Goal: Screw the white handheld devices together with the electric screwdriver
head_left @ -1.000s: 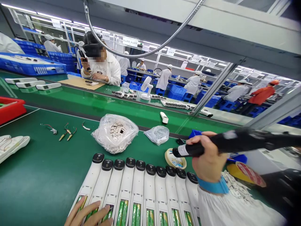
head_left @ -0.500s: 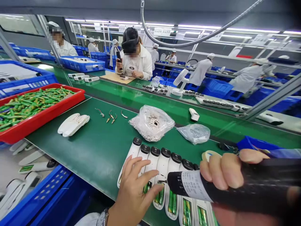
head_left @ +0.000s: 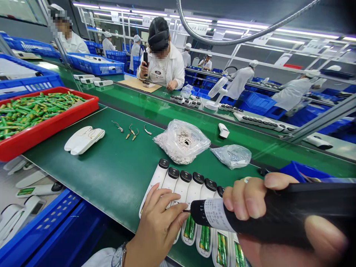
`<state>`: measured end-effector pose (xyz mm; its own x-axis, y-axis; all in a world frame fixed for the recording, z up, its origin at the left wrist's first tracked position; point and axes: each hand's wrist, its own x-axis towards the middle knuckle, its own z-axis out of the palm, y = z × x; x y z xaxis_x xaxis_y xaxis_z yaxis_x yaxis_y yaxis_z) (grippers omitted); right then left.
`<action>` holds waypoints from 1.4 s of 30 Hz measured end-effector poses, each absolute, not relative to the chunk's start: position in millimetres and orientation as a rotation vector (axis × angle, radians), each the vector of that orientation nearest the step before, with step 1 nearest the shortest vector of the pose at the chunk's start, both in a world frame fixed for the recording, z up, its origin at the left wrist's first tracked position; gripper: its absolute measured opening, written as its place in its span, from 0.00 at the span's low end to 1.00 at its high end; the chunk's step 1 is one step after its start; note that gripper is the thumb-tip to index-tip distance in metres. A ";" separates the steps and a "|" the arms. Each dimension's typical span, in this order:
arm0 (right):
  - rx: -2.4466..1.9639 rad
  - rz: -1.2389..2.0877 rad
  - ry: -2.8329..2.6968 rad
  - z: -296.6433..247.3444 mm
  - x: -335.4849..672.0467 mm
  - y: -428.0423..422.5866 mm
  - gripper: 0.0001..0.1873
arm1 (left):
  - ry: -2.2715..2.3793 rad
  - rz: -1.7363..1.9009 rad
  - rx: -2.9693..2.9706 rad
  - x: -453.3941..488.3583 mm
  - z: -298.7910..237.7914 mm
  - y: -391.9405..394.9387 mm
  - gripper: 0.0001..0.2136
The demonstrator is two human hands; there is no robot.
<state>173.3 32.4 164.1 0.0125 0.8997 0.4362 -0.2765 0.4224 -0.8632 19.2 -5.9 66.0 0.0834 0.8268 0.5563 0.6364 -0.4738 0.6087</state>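
My right hand (head_left: 247, 198) is wrapped round a black electric screwdriver (head_left: 294, 213) with a white label near its front, held nearly level and pointing left. At the screwdriver's tip, the thumb and forefinger of my left hand (head_left: 157, 226) are pinched together; what lies between them is too small to make out. Beneath both hands runs a row of white handheld devices (head_left: 182, 188) with black ends, lying side by side. Green batteries (head_left: 205, 237) sit in the open compartments of several devices. My hands and the screwdriver hide part of the row.
Beyond the row lie a bag of small pale parts (head_left: 180, 142) and a bag of screws (head_left: 232, 155). White shells (head_left: 85, 140) and loose wired pieces (head_left: 132, 132) are further left. A red tray (head_left: 52, 128) holds batteries. Across the bench a co-worker (head_left: 161, 59) holds a black tool.
The screwdriver has shifted slightly left, its tip now at my left fingers. My left thumb and forefinger have closed from a gap to a pinch. The view has tilted a little.
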 end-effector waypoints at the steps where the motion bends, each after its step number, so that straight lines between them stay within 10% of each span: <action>1: -0.621 1.095 -1.202 166.8 170.8 31.9 0.14 | 1.477 1.316 2.177 17.3 65.2 -8.0 0.10; 42: -0.768 1.205 -1.384 160.3 127.9 41.6 0.11 | 1.174 1.411 2.867 -13.6 33.7 -6.4 0.04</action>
<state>127.9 41.6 160.3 -0.1964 0.9313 0.3069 -0.1760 0.2744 -0.9454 -13.6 -6.4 33.7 0.4286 0.4630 0.7758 0.6784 -0.7320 0.0621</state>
